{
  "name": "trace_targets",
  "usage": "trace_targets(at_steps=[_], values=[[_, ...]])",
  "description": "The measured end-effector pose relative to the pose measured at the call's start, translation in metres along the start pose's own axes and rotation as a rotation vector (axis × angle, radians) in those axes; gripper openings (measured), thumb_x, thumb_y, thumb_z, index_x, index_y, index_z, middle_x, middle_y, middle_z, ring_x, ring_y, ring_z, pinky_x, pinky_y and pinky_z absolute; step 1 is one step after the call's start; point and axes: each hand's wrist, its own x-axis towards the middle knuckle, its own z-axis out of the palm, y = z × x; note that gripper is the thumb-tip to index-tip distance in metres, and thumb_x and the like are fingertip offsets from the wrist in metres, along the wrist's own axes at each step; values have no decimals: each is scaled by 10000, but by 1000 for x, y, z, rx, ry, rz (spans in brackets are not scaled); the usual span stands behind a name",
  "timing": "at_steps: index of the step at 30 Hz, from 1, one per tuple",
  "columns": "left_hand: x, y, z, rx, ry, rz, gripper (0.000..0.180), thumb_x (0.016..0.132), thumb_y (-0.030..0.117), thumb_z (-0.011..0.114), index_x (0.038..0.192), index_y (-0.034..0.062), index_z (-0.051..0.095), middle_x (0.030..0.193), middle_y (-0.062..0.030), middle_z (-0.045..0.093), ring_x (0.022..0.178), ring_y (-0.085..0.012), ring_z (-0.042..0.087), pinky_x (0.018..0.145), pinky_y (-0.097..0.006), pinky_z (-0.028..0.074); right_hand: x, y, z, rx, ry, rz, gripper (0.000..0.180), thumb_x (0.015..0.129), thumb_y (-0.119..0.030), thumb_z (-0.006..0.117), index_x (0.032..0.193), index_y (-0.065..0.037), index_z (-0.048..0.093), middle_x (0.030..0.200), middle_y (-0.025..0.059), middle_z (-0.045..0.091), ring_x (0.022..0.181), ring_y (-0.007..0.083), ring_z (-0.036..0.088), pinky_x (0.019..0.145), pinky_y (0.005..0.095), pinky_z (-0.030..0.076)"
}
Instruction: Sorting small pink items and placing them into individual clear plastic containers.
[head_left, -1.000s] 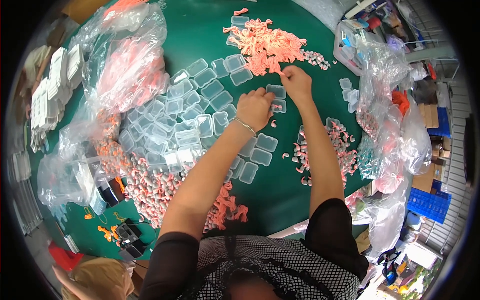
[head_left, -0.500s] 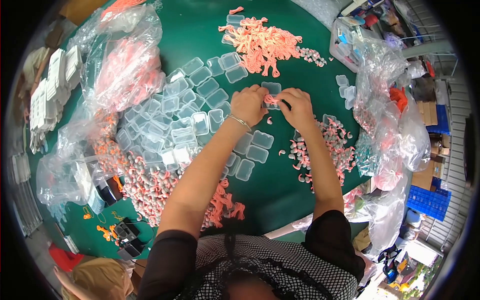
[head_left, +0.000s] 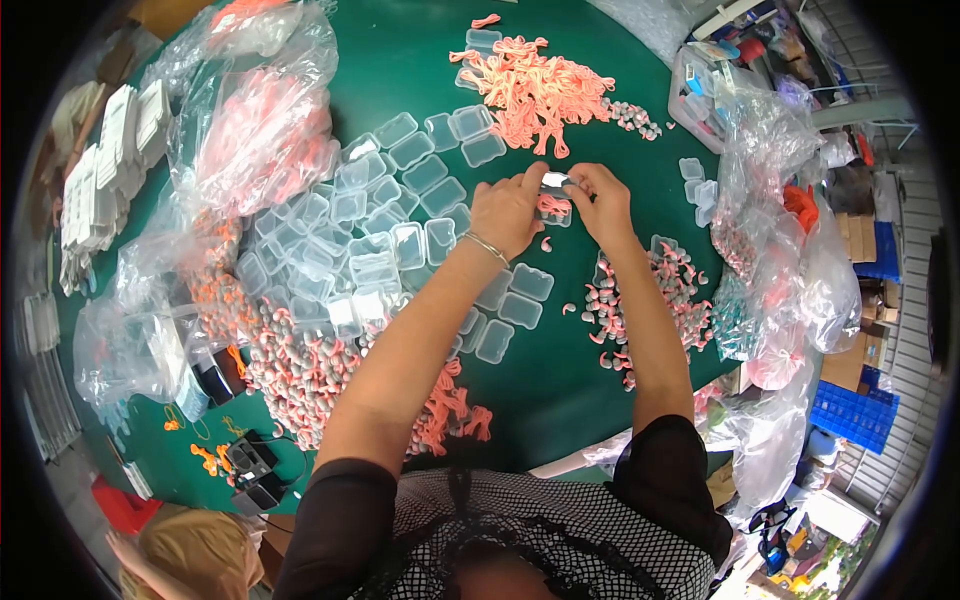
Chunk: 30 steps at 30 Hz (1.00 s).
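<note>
The small clear plastic hinged box [head_left: 563, 218] lies on the green table [head_left: 400, 60], coral-pink cord bundle [head_left: 551, 204] inside. Its clear lid [head_left: 556, 180], flat half a second ago, is now raised and reflecting light; the box appears partly closed. The left hand [head_left: 507, 212] and right hand [head_left: 604, 203] grip opposite sides of the lid, fingers narrow, forearms extended forward.

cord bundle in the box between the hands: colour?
The cord bundle is salmon pink, best seen in the head view.
</note>
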Motion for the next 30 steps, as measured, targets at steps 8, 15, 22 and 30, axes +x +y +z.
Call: trace_targets(at_steps=[8,15,22,30], values=[[-4,-8,-1,126,74,204,370,723,216,743,1057,153,596,890,-6,569,891,-185,605,743,-373,379,-26,-31,-11,-90,-18,-350,306,728,-8,712,1013,-16,600,979,130,614,887,297,613,746,363,508],[3,-15,-4,50,74,271,169,832,250,637,955,134,643,880,-26,572,853,-219,590,730,-385,377,-29,-18,-3,131,-97,-99,318,728,-5,727,1029,-20,625,916,120,626,807,252,638,706,333,522],[0,-22,-25,10,113,347,143,814,239,657,887,116,656,836,-29,573,796,-226,585,709,-364,388,-21,-35,8,162,-85,-97,316,739,14,705,1046,-28,643,941,112,644,793,216,648,681,294,517],[-19,-45,-59,212,272,283,157,764,165,700,908,118,663,845,-30,592,778,-234,596,678,-368,402,12,-50,34,239,-65,-54,295,754,-46,718,1044,-59,663,1021,74,645,772,148,626,704,289,511]])
